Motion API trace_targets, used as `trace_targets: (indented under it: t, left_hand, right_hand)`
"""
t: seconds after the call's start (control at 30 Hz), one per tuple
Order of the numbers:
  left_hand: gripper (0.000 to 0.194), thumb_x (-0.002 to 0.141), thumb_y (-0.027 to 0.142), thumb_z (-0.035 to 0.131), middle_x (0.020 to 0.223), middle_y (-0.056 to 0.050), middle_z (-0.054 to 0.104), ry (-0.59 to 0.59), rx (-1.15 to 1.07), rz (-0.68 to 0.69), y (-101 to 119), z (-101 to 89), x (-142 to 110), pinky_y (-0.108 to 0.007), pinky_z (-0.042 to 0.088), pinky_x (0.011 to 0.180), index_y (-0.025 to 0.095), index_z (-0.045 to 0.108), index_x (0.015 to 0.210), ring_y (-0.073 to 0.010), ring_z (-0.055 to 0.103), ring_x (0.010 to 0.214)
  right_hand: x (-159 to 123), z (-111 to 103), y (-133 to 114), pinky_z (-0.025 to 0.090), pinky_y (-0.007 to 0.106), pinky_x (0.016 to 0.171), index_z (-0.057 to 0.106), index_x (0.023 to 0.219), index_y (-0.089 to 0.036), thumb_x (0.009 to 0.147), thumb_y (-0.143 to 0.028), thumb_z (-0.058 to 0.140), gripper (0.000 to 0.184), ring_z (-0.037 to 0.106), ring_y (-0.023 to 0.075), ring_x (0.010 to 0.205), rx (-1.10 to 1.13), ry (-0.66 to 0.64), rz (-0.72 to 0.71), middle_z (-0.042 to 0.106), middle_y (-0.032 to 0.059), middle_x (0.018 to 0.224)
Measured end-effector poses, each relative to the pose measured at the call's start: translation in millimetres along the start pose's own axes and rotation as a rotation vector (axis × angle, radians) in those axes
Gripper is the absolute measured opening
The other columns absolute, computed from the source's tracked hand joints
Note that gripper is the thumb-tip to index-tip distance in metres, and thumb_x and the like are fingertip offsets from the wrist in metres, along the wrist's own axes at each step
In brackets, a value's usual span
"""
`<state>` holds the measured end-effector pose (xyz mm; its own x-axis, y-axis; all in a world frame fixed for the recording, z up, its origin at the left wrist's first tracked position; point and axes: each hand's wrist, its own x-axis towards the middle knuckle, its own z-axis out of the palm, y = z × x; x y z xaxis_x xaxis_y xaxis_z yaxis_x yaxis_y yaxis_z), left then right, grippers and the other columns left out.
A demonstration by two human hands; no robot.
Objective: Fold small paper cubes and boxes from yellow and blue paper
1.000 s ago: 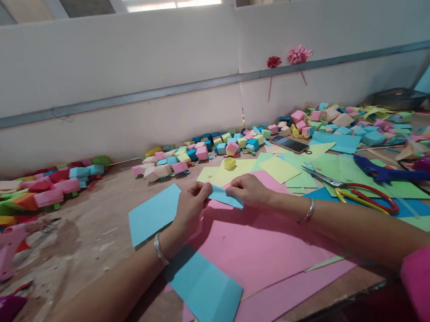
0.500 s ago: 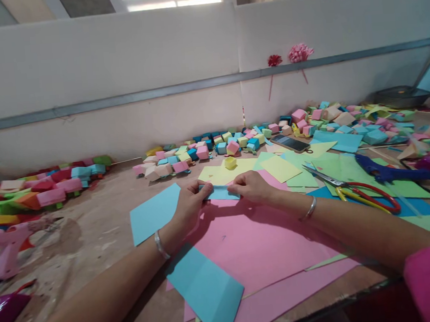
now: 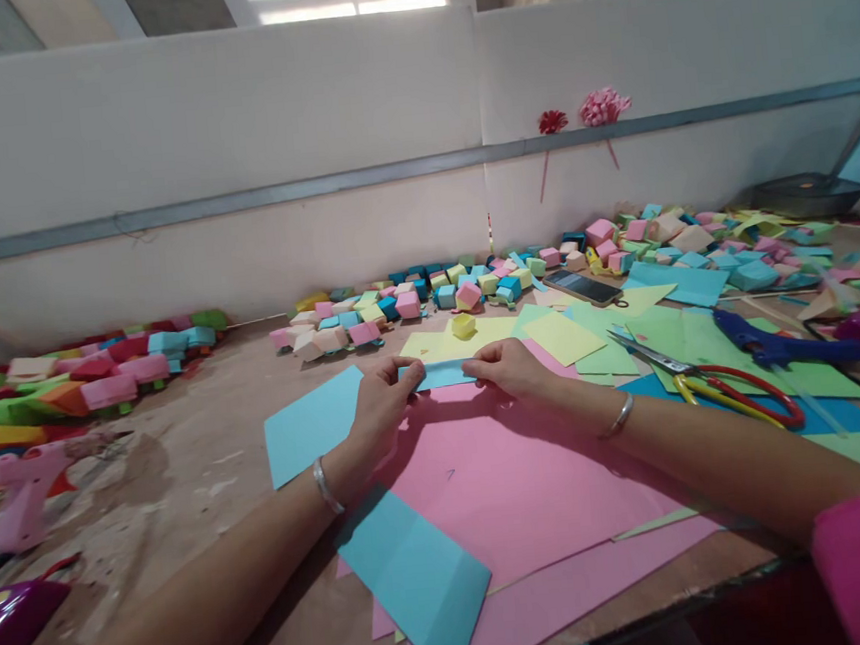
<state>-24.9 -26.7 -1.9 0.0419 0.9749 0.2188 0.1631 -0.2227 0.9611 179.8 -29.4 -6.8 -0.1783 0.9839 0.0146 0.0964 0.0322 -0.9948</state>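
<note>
Between my two hands is a narrow folded strip of light blue paper, held just above a large pink sheet. My left hand pinches its left end between thumb and fingers. At the other end, my right hand grips it the same way. A flat blue sheet lies beside my left wrist. Another blue piece with crease lines rests across the pink sheet's lower left edge. Just beyond my hands, a small yellow folded paper piece sits on yellow paper.
Red-and-yellow-handled scissors and a dark blue glue gun lie at right on green sheets. A phone is behind them. Small paper cubes line the wall. On the left are a pink glue gun and colourful paper pieces.
The grip on the blue strip is unchanged, with my right fingers shifted very slightly. The whole view has moved a little, so things appear slightly farther right.
</note>
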Motion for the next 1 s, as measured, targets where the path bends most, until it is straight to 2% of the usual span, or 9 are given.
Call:
trace_targets:
  t: [0.07,0.13,0.23,0.33,0.53,0.63,0.73,0.83,1.0]
  left_hand:
    - [0.041,0.075,0.049,0.072,0.096,-0.007,0.069,0.029,0.147,0.183,-0.4,-2.7,1.0,-0.033,0.051,0.072,0.02,0.066,0.103,-0.0207,0.063,0.085]
    - [0.042,0.072,0.046,0.077,0.117,-0.008,0.066,0.068,0.437,0.513,0.9,-6.9,1.4,-0.042,0.043,0.094,0.026,0.068,0.107,-0.0264,0.057,0.109]
    - [0.028,0.073,0.036,0.079,0.11,-0.004,0.071,0.083,0.816,0.939,3.6,-12.3,0.0,-0.046,0.03,0.102,0.032,0.072,0.1,-0.0273,0.057,0.11]
    - [0.016,0.08,0.025,0.073,0.089,0.002,0.075,0.075,0.914,1.107,5.3,-13.4,-2.9,-0.043,0.029,0.095,0.035,0.072,0.093,-0.0226,0.062,0.096]
    - [0.012,0.089,0.021,0.06,0.084,-0.002,0.074,0.081,0.968,1.039,4.6,-11.2,-4.7,-0.039,0.032,0.086,0.027,0.071,0.089,-0.0198,0.063,0.084]
    - [0.015,0.092,0.023,0.056,0.085,-0.005,0.072,0.06,0.94,0.943,1.8,-11.0,-3.2,-0.036,0.035,0.08,0.024,0.071,0.091,-0.02,0.062,0.085]
    - [0.017,0.093,0.025,0.054,0.086,-0.006,0.071,0.012,0.906,0.9,-1.2,-10.2,-2.7,-0.034,0.037,0.078,0.023,0.071,0.094,-0.0198,0.062,0.084]
    - [0.017,0.093,0.025,0.054,0.087,-0.006,0.071,-0.038,0.84,0.899,-3.0,-8.5,-3.4,-0.033,0.039,0.077,0.022,0.07,0.096,-0.0193,0.062,0.084]
    - [0.019,0.093,0.029,0.052,0.089,-0.008,0.069,-0.118,0.76,0.805,-3.3,-5.6,-3.5,-0.032,0.044,0.075,0.02,0.068,0.1,-0.0205,0.061,0.085]
  right_hand:
    - [-0.5,-0.6,-2.0,0.018,0.023,0.037,0.054,0.053,-0.017,0.069,-0.03,0.068,0.025,0.031,0.0057,0.038,0.07,0.028,0.045,0.042,-0.0063,0.042]
    - [0.0,-1.6,-4.1,0.017,0.024,0.038,0.046,0.05,-0.019,0.069,-0.029,0.065,0.029,0.029,0.0055,0.039,0.118,0.034,0.063,0.039,-0.0066,0.042]
    - [2.2,-2.5,-5.8,0.018,0.024,0.04,0.035,0.05,-0.022,0.069,-0.026,0.059,0.03,0.023,0.0057,0.04,0.195,0.019,0.088,0.03,-0.0085,0.042]
    - [4.3,-2.0,-5.4,0.018,0.025,0.04,0.031,0.053,-0.024,0.068,-0.024,0.054,0.028,0.019,0.0059,0.041,0.227,0.002,0.105,0.026,-0.0095,0.045]
    - [3.9,-2.0,-4.9,0.03,0.026,0.046,0.045,0.06,-0.021,0.081,-0.04,0.056,0.031,0.036,0.0103,0.049,0.13,0.134,0.01,0.039,-0.0042,0.054]
    - [1.9,-1.9,-4.2,0.044,0.032,0.071,0.063,0.084,-0.019,0.085,-0.049,0.057,0.031,0.054,0.0194,0.082,-0.227,0.254,-0.441,0.06,0.0047,0.084]
    - [-0.9,1.7,-0.2,0.04,0.04,0.088,0.067,0.105,-0.019,0.081,-0.05,0.067,0.04,0.052,0.0259,0.101,-0.677,0.231,-0.806,0.063,0.0102,0.104]
    - [-3.0,6.6,4.7,0.038,0.038,0.083,0.071,0.098,-0.019,0.087,-0.043,0.063,0.027,0.053,0.0234,0.091,-0.827,0.198,-0.852,0.065,0.0091,0.094]
    - [-3.4,7.6,6.3,0.041,0.033,0.075,0.071,0.08,-0.019,0.088,-0.025,0.061,0.014,0.053,0.0198,0.082,-0.654,0.156,-0.822,0.061,0.0053,0.078]
